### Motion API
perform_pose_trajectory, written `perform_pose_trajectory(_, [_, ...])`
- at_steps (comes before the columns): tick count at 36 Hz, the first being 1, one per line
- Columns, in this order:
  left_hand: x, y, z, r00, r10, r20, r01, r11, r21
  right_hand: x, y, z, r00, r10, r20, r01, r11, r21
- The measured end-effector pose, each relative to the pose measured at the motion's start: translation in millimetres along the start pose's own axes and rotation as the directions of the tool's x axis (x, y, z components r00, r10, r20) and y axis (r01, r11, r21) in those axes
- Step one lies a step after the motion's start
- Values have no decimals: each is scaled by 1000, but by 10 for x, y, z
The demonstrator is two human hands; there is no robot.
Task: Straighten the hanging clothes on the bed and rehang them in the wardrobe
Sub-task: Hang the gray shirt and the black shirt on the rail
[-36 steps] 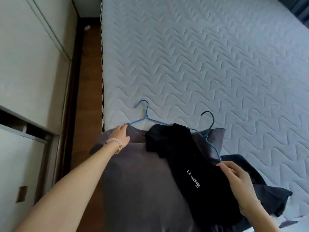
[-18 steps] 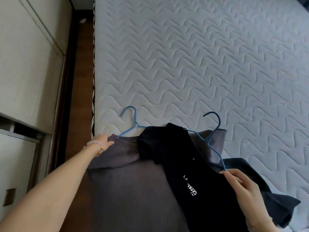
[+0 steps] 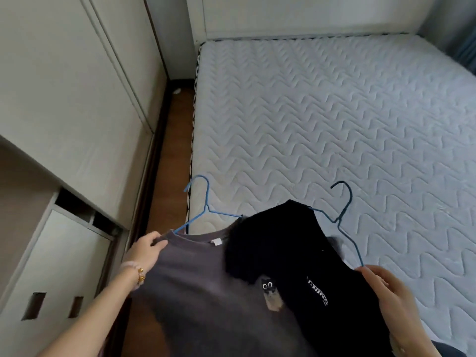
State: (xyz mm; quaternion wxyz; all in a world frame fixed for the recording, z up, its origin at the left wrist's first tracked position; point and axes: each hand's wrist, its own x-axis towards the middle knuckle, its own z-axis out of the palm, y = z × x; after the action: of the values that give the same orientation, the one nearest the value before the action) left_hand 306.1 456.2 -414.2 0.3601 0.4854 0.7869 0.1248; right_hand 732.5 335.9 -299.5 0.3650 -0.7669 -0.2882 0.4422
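Note:
A grey T-shirt [image 3: 201, 292] with a small cartoon patch hangs on a light blue hanger [image 3: 203, 202] at the near left corner of the bed [image 3: 334, 130]. My left hand [image 3: 146, 251] grips its left shoulder beside the hanger arm. A black T-shirt [image 3: 291, 248] with white lettering lies over the grey one, on a darker blue hanger [image 3: 343, 217]. My right hand [image 3: 386, 287] pinches the black shirt's right shoulder at the end of that hanger's arm. Both hanger hooks point away from me over the mattress.
White wardrobe doors [image 3: 64, 99] line the left wall, with a dark opening [image 3: 77, 204] and a low cabinet [image 3: 51, 274] below. A narrow strip of wooden floor [image 3: 170, 155] runs between wardrobe and bed. A white headboard [image 3: 296, 14] stands at the far end.
Both shirts have come up and toward the left edge of the bed with my hands. The view has tilted up, and the grey shirt's patch now shows.

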Motion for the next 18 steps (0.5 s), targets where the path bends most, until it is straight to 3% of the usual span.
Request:
perform_pose_trajectory(9, [-1222,-212,-1453,957,-102,-271,11,948,-318,-458,-925,303,956,-271,112,273,962,-5])
perform_pose_trajectory(18, [-2778,-623,-2401,851,-177,-494,-150,820,-552,-1386,-1218,747,882,-384,272,385,921,53])
